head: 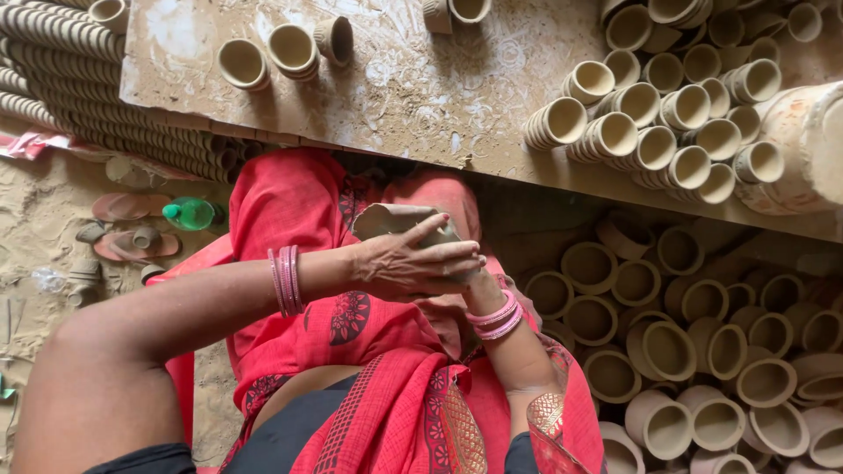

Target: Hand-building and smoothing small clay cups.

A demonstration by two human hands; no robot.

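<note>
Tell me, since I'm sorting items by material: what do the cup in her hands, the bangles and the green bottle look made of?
Cup: looks like unfired clay, matte grey-brown, same dusty tone as the stacked cups. Bangles: pink and glossy, likely plastic or glass; the picture cannot settle which. Green bottle: probably plastic, translucent with a shine. The left hand covers the cup.

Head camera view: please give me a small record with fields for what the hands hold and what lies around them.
left hand: left hand lies over a stack of clay cups, fingers spread on it
right hand: mostly hidden beneath the left one; only the wrist with pink bangles shows
lap: red patterned cloth
board above: wooden board bearing stacked clay cups
right side: pile of loose clay cups
left side: green bottle and sandals on sand
</note>
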